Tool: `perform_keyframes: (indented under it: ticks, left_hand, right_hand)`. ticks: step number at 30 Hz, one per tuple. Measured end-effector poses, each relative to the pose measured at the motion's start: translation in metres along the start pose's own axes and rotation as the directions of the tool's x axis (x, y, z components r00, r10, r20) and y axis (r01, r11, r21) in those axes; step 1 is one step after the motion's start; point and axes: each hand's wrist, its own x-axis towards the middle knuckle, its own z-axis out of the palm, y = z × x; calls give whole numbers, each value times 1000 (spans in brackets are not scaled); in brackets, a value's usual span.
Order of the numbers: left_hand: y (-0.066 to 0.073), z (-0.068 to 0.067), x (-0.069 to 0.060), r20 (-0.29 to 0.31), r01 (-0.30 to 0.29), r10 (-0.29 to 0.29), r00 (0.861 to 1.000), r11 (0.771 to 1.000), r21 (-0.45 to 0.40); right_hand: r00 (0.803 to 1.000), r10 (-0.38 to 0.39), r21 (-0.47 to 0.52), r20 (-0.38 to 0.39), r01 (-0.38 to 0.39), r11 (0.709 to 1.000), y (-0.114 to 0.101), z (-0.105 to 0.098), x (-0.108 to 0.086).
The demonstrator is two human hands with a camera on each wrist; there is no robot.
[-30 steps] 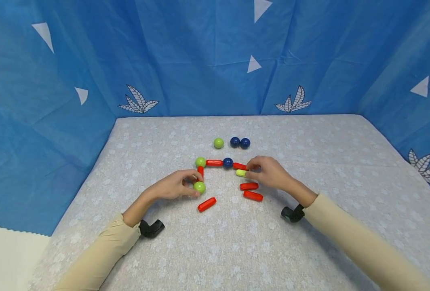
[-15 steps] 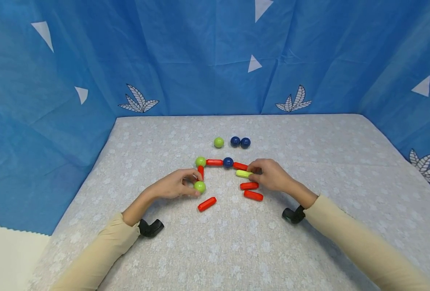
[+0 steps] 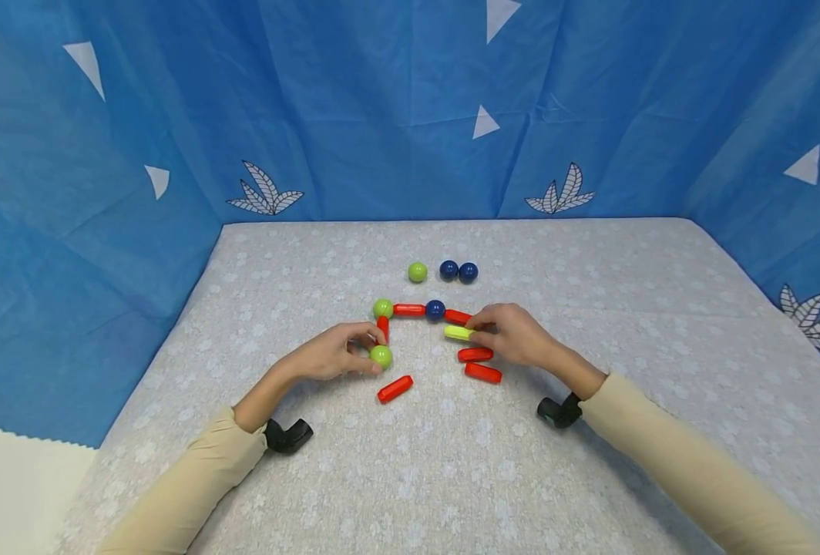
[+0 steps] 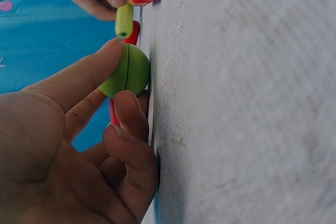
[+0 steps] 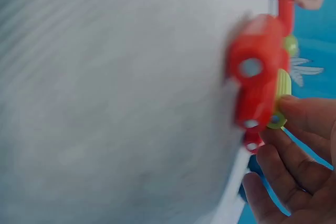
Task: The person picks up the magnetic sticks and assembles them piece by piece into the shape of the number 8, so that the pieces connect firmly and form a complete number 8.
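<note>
Between thumb and fingers my left hand (image 3: 334,352) holds a green ball (image 3: 381,356) on the cloth; a seam shows on it in the left wrist view. A red rod (image 3: 383,329) runs from that ball to another green ball (image 3: 383,308). From there a second red rod (image 3: 408,310) leads to a dark blue ball (image 3: 435,310), and a third red rod (image 3: 456,317) extends right from it. My right hand (image 3: 510,333) pinches a yellow-green rod (image 3: 457,332) by its right end, just in front of that third rod. Its gripped end is partly hidden by my fingers.
Two loose red rods (image 3: 482,373) lie below my right hand, and one red rod (image 3: 394,389) lies nearer me. Behind the joined pieces sit a green ball (image 3: 418,272) and two dark blue balls (image 3: 458,271). A blue curtain (image 3: 410,116) borders the patterned cloth (image 3: 410,478).
The yellow-green rod shows more of its length than a second ago and has shifted slightly left with my right hand over the last half second. My left hand stays on the green ball.
</note>
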Motion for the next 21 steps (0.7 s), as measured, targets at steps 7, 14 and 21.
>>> perform_keyframes:
  ticks: [7,14,21]
  left_hand:
    - [-3,1,2,-3,-3,3,1000,1000,13]
    - [-2,1,2,-9,-10,10,1000,1000,22]
    - [-1,1,0,-14,-6,6,1000,1000,10]
  right_hand:
    - [998,-57,55,15,57,997,-20,6,4]
    - [992,-108,63,67,104,993,-39,21,11]
    - [984,-162,36,77,159,987,-49,32,19]
